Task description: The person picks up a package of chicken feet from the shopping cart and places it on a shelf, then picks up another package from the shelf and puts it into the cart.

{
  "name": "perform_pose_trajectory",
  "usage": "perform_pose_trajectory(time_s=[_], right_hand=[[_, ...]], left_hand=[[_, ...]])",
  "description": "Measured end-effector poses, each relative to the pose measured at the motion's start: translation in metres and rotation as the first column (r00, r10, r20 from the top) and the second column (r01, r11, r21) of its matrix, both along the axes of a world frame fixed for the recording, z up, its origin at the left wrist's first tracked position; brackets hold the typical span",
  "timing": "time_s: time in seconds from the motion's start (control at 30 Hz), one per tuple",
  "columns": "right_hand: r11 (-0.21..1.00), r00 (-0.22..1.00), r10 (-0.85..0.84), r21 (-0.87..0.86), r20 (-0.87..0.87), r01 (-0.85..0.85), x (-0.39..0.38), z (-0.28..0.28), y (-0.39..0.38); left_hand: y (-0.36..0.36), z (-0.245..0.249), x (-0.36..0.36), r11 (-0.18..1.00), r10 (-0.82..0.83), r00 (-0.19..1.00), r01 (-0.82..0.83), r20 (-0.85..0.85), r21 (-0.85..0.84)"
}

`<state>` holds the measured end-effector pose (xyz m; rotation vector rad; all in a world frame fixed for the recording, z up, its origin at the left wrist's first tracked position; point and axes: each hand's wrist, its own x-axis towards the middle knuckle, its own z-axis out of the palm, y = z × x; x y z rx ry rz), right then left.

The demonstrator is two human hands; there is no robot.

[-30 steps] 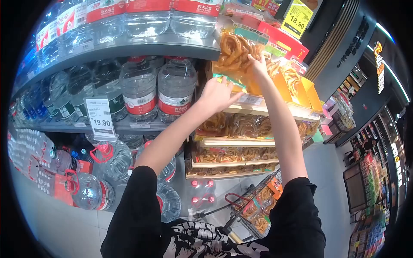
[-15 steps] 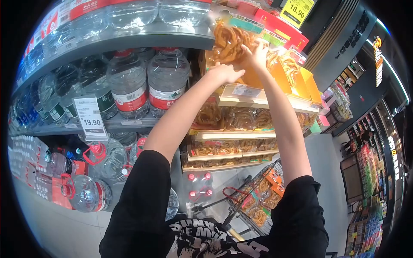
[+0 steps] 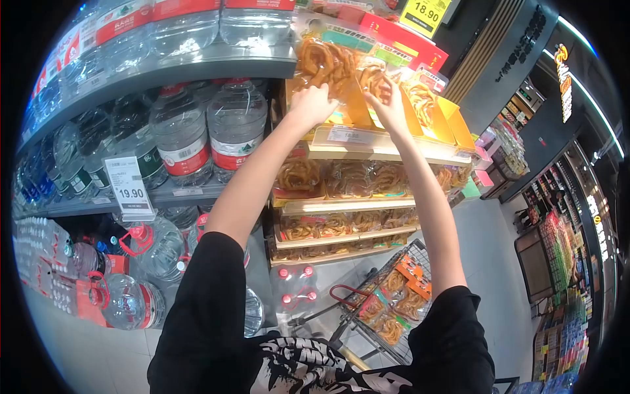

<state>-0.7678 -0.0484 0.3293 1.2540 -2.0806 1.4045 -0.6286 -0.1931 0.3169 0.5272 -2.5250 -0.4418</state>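
Observation:
At the lower left of a clear pack of fried dough twists (image 3: 326, 60), my left hand (image 3: 312, 106) is closed on the pack, its fingertips partly hidden. The pack leans in a yellow display box on the top wooden shelf. My right hand (image 3: 388, 106) reaches up to a second pack of twists (image 3: 375, 80) just right of it. Thumb and fingers lie on either side of this pack's lower part, closed on it. Another twist pack (image 3: 420, 97) stands farther right in the same row.
Large water bottles (image 3: 178, 134) fill the grey shelves at left. More twist packs line the lower wooden shelves (image 3: 354, 205). A shopping cart (image 3: 423, 253) with several twist packs stands below, beside a bottle pack (image 3: 295, 289) on the floor. Price tag (image 3: 134, 187) juts out at left.
My view has swung slightly right. My right hand has left the first pack's right edge and moved right and down to the second pack. My left hand has shifted slightly left, its fingers now curled.

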Motion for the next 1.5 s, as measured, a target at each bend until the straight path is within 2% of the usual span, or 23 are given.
perform_pose_trajectory(time_s=[0.07,0.1,0.17,0.23,0.3,0.37,0.43,0.47,0.5,0.53,0.57,0.63,0.7,0.77,0.8,0.83,0.9,0.97,1.1,1.2,1.37,1.47,1.5], right_hand=[[0.991,0.994,0.072,-0.107,-0.081,-0.081,0.017,-0.013,0.037],[0.981,0.990,0.095,-0.158,-0.104,-0.111,0.032,-0.021,0.063],[0.996,0.982,-0.082,-0.056,-0.169,0.074,0.053,-0.048,0.121],[0.992,0.971,-0.119,-0.065,-0.208,0.108,0.075,-0.089,0.177],[0.978,0.974,-0.210,-0.010,-0.083,0.210,0.091,-0.141,0.238],[0.951,0.923,-0.303,0.017,0.238,0.308,0.114,-0.192,0.304],[0.893,0.794,-0.401,0.003,0.457,0.450,0.132,-0.258,0.382],[0.859,0.682,-0.433,0.041,0.590,0.510,0.150,-0.276,0.418],[0.836,0.664,-0.454,0.026,0.594,0.548,0.171,-0.290,0.447],[0.773,0.571,-0.582,0.175,0.579,0.610,0.188,-0.306,0.481],[0.708,0.460,-0.608,0.180,0.647,0.683,0.203,-0.341,0.516],[0.648,0.384,-0.673,0.254,0.632,0.719,0.233,-0.377,0.556],[0.570,0.235,-0.708,0.342,0.666,0.747,0.257,-0.388,0.564],[0.560,0.261,-0.725,0.325,0.638,0.762,0.273,-0.421,0.570],[0.531,0.277,-0.791,0.387,0.546,0.754,0.282,-0.416,0.560],[0.547,0.278,-0.773,0.377,0.570,0.747,0.287,-0.404,0.548],[0.575,0.367,-0.799,0.426,0.477,0.699,0.287,-0.388,0.535],[0.547,0.320,-0.814,0.457,0.484,0.701,0.288,-0.392,0.535],[0.497,0.288,-0.856,0.526,0.430,0.690,0.290,-0.388,0.535],[0.449,0.337,-0.890,0.463,0.307,0.764,0.291,-0.401,0.539],[0.479,0.323,-0.859,0.403,0.396,0.780,0.291,-0.390,0.532],[0.474,0.283,-0.861,0.461,0.423,0.750,0.290,-0.385,0.533],[0.474,0.259,-0.858,0.492,0.443,0.730,0.291,-0.383,0.531]], left_hand=[[0.000,-0.001,0.000,0.989,0.020,0.996,-0.032,-0.085,-0.142],[-0.002,0.000,-0.001,0.989,0.009,0.997,-0.021,-0.081,-0.145],[-0.001,-0.003,0.000,0.966,0.022,0.993,-0.050,-0.112,-0.254],[-0.003,-0.003,0.000,0.984,0.026,0.998,-0.036,-0.056,-0.176],[-0.008,-0.007,-0.007,0.970,0.068,0.997,-0.076,-0.046,-0.231],[-0.003,-0.003,-0.004,0.962,0.075,0.997,-0.080,-0.030,-0.260],[-0.016,-0.013,-0.014,0.786,-0.047,0.989,-0.051,-0.142,-0.616],[-0.012,-0.007,-0.013,0.758,-0.048,0.997,-0.006,-0.065,-0.652],[-0.009,0.001,-0.014,0.737,-0.053,0.997,-0.002,-0.060,-0.676],[-0.008,0.009,-0.017,0.710,0.025,0.999,0.015,0.047,-0.704],[-0.008,0.016,-0.020,0.684,0.112,0.982,0.035,0.152,-0.729],[-0.024,0.013,-0.031,0.704,0.202,0.944,0.045,0.260,-0.709],[-0.024,0.013,-0.028,0.698,0.190,0.950,0.047,0.249,-0.714],[-0.025,0.002,-0.028,0.624,0.180,0.973,0.001,0.145,-0.781],[-0.023,0.001,-0.027,0.629,0.194,0.972,-0.022,0.130,-0.777],[-0.021,0.001,-0.027,0.636,0.208,0.972,-0.046,0.114,-0.770],[-0.020,0.000,-0.030,0.597,0.279,0.958,-0.121,0.063,-0.793],[-0.022,-0.001,-0.035,0.605,0.254,0.967,-0.187,-0.035,-0.774],[-0.011,0.007,-0.037,0.539,0.376,0.927,-0.211,0.009,-0.816],[-0.006,0.016,-0.034,0.509,0.418,0.898,-0.106,0.138,-0.854],[-0.018,0.016,-0.038,0.530,0.344,0.932,-0.089,0.117,-0.843],[-0.021,0.028,-0.037,0.686,0.227,0.959,-0.032,0.171,-0.727],[-0.022,0.030,-0.037,0.686,0.224,0.959,-0.031,0.171,-0.727]])
